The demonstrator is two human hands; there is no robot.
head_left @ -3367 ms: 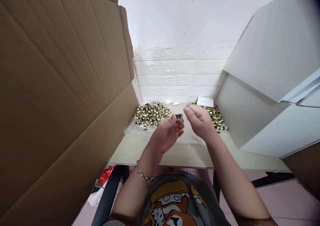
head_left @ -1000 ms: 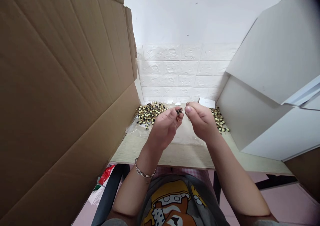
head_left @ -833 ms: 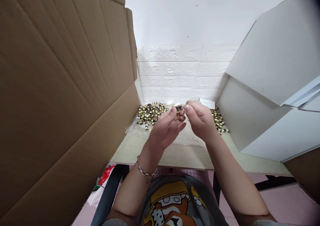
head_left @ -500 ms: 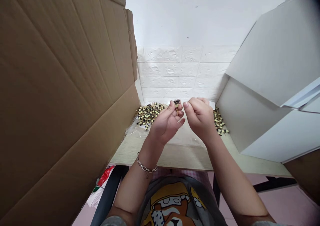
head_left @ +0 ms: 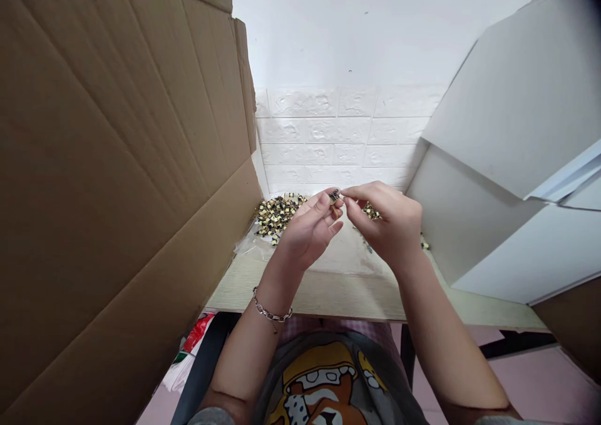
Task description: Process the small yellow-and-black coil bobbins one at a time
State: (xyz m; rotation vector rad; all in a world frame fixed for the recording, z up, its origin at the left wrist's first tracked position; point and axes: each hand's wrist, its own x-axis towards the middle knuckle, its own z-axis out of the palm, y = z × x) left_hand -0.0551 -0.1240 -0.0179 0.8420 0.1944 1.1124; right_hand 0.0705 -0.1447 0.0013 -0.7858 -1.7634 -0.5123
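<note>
My left hand [head_left: 310, 228] holds a small black and yellow part [head_left: 333, 196] between thumb and fingers, palm turned up. Thin copper-coloured leads hang below the part. My right hand [head_left: 387, 218] is just to its right, with thumb and index fingertips brought close together at the part's edge; what they hold, if anything, is too small to make out. Behind my left hand lies a pile of similar small black and yellow parts [head_left: 278, 217]. More such parts [head_left: 372, 211] show behind my right hand.
A clear plastic sheet [head_left: 345, 256] lies on the light wooden table [head_left: 347, 296]. A tall cardboard wall [head_left: 141, 162] stands at the left. White panels [head_left: 488, 162] stand at the right, and a white brick-patterned wall [head_left: 328, 131] is at the back.
My right hand has shifted slightly right and turned, its index finger now extended toward the part. The part has tilted in my left hand. Parts behind my right hand are covered differently.
</note>
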